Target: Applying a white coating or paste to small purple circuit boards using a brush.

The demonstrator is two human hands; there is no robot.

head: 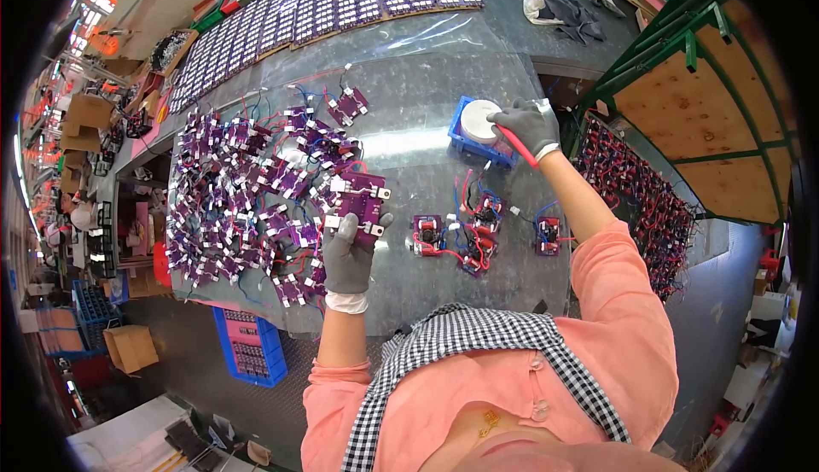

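My left hand, in a grey glove, grips a purple circuit board with metal terminal tabs along its edges. Across the table my right hand, also gloved, holds a tool with a red handle. The tool's working end is hidden by the fingers, right beside a round white tub. That tub sits in a small blue plastic bin. Between my hands lie several wired boards, among them one board with red parts and another farther right.
A heap of purple boards with wires covers the table's left side. Rows of boards line the far edge. To the right stand a mass of wired boards and a green-framed rack. A blue crate rests below the table.
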